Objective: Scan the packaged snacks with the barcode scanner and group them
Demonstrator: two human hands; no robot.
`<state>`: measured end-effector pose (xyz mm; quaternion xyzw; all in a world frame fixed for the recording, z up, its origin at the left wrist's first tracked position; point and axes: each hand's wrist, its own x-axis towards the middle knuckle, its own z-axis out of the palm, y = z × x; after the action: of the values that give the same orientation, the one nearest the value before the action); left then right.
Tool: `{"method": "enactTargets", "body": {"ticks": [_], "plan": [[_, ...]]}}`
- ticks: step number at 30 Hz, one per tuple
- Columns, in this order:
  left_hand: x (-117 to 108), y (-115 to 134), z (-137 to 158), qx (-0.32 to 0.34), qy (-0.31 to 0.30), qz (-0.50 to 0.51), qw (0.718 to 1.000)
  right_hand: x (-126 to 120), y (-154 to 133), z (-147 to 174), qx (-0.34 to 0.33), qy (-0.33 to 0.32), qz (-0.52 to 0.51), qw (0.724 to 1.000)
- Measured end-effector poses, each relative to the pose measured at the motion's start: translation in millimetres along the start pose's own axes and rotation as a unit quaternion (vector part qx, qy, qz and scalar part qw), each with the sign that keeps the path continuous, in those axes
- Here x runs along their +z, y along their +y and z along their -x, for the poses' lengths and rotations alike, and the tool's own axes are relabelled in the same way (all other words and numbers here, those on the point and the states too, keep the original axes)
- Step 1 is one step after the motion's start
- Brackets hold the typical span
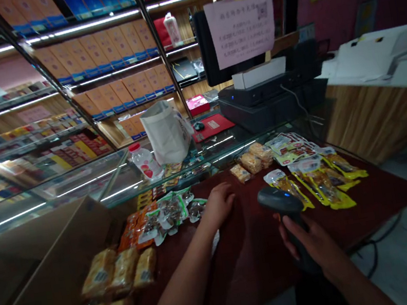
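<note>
In my right hand (311, 238) is a dark handheld barcode scanner (280, 200) with a small blue light lit on its top. My fingers wrap round its handle, and its head points left and away from me. My left hand (220, 204) rests on the dark red tabletop (249, 249), fingers loosely apart, with nothing visible in it. Just left of it lie green-and-white snack packets (172, 211), one partly hidden behind my wrist. Beyond the scanner are yellow-edged clear snack packets (318, 183). Small wrapped crispy snacks (252, 161) sit near the far edge.
An open cardboard box (51, 266) stands at left, beside wrapped pastries (116, 271) and orange packets (132, 229). Behind are a glass counter, a bottle (146, 162), a white bag (167, 132) and a monitor with a pink notice (241, 29). A cable (376, 251) hangs at lower right.
</note>
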<state>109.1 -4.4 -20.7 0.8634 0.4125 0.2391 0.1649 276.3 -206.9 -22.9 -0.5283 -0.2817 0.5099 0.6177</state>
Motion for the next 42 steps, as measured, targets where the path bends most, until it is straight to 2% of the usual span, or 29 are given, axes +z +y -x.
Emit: {"method": "enactTargets", "body": {"ticks": [3,5,7,9,13,15,18,20,23,26,28,31,35,37,42], "plan": [[23.2,6.0,-56.2,-0.029,0.013,0.009,0.999,-3.3,0.8,1.7,0.001,0.020,-0.015,1.000],[32.3,7.8,-80.3,-0.066,0.008,0.005,0.998,-4.2,0.3,2.1,-0.001,0.026,-0.019,0.999],[37.3,7.2,-90.9,-0.085,-0.010,0.007,0.996,-4.4,-1.2,1.7,-0.002,0.028,-0.018,0.999],[39.1,5.6,-87.5,-0.087,-0.017,0.006,0.996,-4.3,-3.0,0.4,0.000,0.030,-0.015,0.999],[35.2,9.1,-47.0,-0.114,0.035,0.005,0.993,-3.0,-3.9,-5.3,-0.010,0.037,-0.008,0.999],[30.1,17.9,-17.1,-0.125,0.078,0.043,0.988,-0.9,-2.8,-9.2,-0.015,0.046,0.004,0.999],[19.8,37.9,28.4,-0.102,0.120,0.110,0.981,5.3,-1.8,-14.3,-0.029,0.060,0.030,0.997],[12.7,51.8,54.7,-0.087,0.138,0.148,0.975,11.4,-2.4,-16.3,-0.036,0.058,0.054,0.996],[3.8,68.3,84.2,-0.115,0.131,0.213,0.961,22.0,-3.7,-17.3,-0.040,0.035,0.082,0.995],[-4.3,76.7,101.8,-0.161,0.110,0.289,0.937,30.7,-2.7,-17.4,-0.054,0.023,0.095,0.994],[-10.7,76.9,108.5,-0.175,0.093,0.362,0.911,33.8,-0.9,-17.7,-0.062,0.025,0.094,0.993],[-21.7,68.7,112.8,-0.201,0.080,0.485,0.847,35.2,1.2,-18.3,-0.067,0.021,0.086,0.994],[-34.2,48.2,110.7,-0.277,0.079,0.583,0.760,38.5,1.0,-20.8,-0.066,-0.032,0.099,0.992],[-39.9,37.9,106.7,-0.290,0.106,0.601,0.737,41.2,-0.6,-24.5,-0.067,-0.066,0.112,0.989],[-54.6,14.8,93.1,-0.265,0.277,0.580,0.719,42.1,-16.8,-42.8,-0.101,-0.151,0.123,0.976]]}}
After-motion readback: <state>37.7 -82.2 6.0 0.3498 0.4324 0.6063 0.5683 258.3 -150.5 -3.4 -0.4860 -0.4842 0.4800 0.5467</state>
